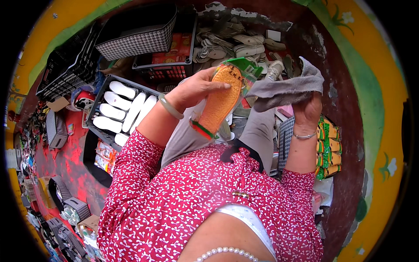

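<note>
My left hand [196,88] is closed round a packaged insole [220,101], orange and textured, in a clear wrapper with a green top. Its thumb presses on the face of the insole, which is tilted above my left thigh. A crumpled grey cloth [289,89] is draped over my raised right hand [308,111], level with the package and to its right. That hand grips the cloth, though the fabric covers most of its fingers. Package and cloth come close together, with the green top between them.
To the left, a grey crate [150,91] holds several white insoles [117,100]. Behind it stand a houndstooth basket [139,41] and a black crate [172,69] with red boxes. Greyish insoles [218,50] lie piled ahead. Orange-and-green packs [328,150] are stacked beside my right forearm.
</note>
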Available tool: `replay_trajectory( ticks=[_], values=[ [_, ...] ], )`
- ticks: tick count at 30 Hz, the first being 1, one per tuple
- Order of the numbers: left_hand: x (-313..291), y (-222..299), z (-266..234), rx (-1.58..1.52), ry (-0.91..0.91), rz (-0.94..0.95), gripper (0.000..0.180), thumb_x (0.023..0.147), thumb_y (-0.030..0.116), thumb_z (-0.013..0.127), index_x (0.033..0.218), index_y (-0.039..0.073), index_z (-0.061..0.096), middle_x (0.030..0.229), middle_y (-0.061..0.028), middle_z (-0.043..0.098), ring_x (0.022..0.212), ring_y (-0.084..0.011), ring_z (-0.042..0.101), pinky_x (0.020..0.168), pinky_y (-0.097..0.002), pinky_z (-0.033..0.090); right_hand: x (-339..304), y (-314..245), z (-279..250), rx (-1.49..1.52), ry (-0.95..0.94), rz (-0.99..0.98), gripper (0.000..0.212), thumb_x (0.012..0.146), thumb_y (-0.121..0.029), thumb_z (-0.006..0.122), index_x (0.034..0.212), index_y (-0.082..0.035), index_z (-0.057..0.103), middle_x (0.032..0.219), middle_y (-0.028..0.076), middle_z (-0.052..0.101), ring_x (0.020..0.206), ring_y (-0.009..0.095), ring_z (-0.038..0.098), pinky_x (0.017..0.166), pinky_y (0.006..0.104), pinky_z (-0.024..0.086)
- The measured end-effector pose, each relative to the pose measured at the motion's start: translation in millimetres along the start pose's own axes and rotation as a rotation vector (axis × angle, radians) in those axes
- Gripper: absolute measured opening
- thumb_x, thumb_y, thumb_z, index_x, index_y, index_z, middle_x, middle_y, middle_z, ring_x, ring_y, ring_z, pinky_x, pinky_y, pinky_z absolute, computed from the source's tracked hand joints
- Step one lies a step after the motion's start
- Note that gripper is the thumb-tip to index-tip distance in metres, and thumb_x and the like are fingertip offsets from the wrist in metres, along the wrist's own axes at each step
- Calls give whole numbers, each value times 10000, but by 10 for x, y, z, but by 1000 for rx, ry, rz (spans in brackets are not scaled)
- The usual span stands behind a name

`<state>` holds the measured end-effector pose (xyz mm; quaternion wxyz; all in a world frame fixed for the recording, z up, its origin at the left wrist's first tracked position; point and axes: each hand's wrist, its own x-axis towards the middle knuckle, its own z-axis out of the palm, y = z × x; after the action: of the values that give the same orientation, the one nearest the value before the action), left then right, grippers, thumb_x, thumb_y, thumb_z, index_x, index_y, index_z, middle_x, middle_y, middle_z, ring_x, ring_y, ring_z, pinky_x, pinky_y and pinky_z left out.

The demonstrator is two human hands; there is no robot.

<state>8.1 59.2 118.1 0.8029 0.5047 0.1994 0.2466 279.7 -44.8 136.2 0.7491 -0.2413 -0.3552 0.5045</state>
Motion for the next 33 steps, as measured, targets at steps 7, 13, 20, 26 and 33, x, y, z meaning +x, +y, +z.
replay_trajectory(
  ticks=[7, 13, 20, 26, 33],
  values=[
    [80, -150, 38, -66, 20, -6, 528, 805, -30, 579, 1294, -5, 380, 1168, -98, 542, 1062, -166, 542, 937, -306, 419, 2, 316, 465, -91, -2, -69, 372, 853, -292, 598, 1116, -31, 562, 1111, 70, 586, 1034, 201, 549, 892, 364, 440],
    [112, -212, 173, -73, 11, 30, 537, 821, -39, 538, 1324, 5, 354, 1234, -93, 491, 1078, -169, 527, 905, -305, 446, -194, 792, 511, -1273, -326, -506, 358, 806, -124, 572, 1155, -42, 580, 1165, 94, 582, 1145, 271, 505, 1015, 405, 319],
    [65, -325, 218, 10, -35, 37, 433, 841, -19, 520, 1265, 19, 443, 1192, -62, 518, 1073, -144, 513, 936, -292, 412, -202, 946, 430, -1477, -377, -663, 427, 780, -119, 561, 1203, -64, 560, 1250, 89, 536, 1190, 268, 477, 1036, 426, 280],
    [71, -305, 296, 310, -180, 31, 365, 815, 2, 523, 1179, -6, 493, 1091, -46, 568, 1011, -129, 512, 892, -270, 413, -96, 878, 563, -1614, -187, -577, 361, 790, -180, 551, 1136, -78, 567, 1093, 91, 583, 1082, 280, 524, 989, 426, 321],
    [52, -203, 341, 784, -291, 18, 384, 814, -32, 488, 1196, -33, 451, 1046, -99, 585, 993, -155, 518, 878, -284, 412, -75, 767, 557, -1650, -79, -134, 255, 862, -264, 488, 828, -56, 633, 718, 177, 605, 719, 361, 592, 643, 441, 455]
  ],
)
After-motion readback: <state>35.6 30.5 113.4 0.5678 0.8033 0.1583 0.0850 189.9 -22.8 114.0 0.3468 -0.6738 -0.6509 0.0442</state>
